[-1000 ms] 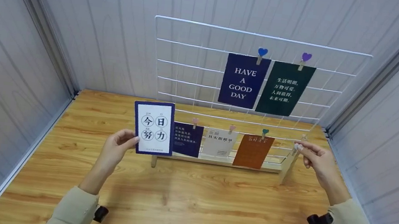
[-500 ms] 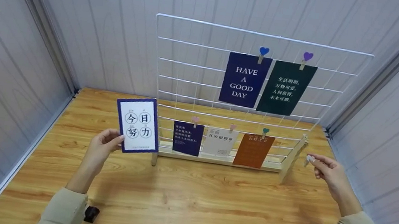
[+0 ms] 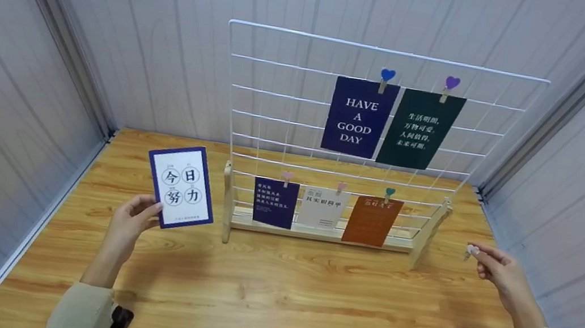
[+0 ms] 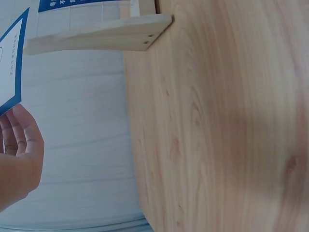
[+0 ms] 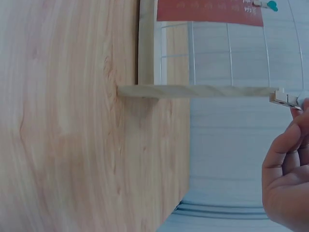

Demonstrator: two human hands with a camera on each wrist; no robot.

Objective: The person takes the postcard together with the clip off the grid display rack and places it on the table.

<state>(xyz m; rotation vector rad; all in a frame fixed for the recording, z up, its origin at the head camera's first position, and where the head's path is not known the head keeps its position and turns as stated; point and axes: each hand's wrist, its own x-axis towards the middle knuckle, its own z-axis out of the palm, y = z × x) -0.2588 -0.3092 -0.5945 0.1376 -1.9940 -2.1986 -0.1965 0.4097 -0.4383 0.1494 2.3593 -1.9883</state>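
My left hand [image 3: 131,220] pinches the lower left edge of a white card with a dark blue border [image 3: 180,186], held upright to the left of the wire grid stand [image 3: 279,93]. The card's corner [image 4: 10,63] and my left hand [image 4: 19,154] also show in the left wrist view. My right hand [image 3: 498,267] pinches a small white wooden clip [image 3: 468,250] to the right of the stand's right wooden foot [image 3: 430,233]. The right wrist view shows the clip [image 5: 286,98] at my fingertips [image 5: 294,130].
On the grid hang a navy "HAVE A GOOD DAY" card [image 3: 357,117] and a dark green card [image 3: 420,130] above, with navy [image 3: 274,202], white [image 3: 323,208] and orange [image 3: 371,220] cards clipped low. The wooden table [image 3: 274,293] is walled by grey panels on three sides.
My left hand has carried the white card left and slightly down, away from the grid. My right hand has drawn the clip right and down, off the stand's right post.
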